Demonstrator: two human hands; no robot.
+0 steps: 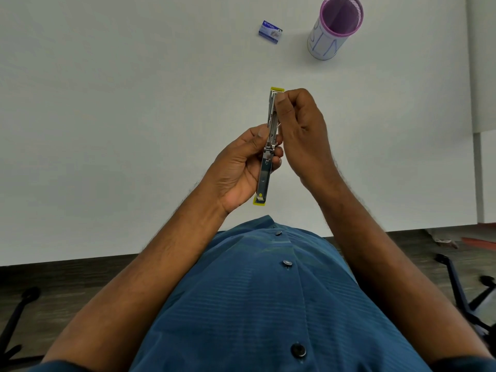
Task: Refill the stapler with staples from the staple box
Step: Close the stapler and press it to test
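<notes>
A yellow and metal stapler is swung fully open into one long strip and held above the white table. My left hand grips its near half around the hinge. My right hand pinches the far half near its yellow tip with thumb and fingertips. Whether staples lie in the channel I cannot tell. The small blue staple box lies closed on the table farther away, apart from both hands.
A purple mesh pen cup with a white paper wrap stands at the far right of the table. The table's near edge runs just in front of my torso. Chair legs show on the dark floor at lower right and left.
</notes>
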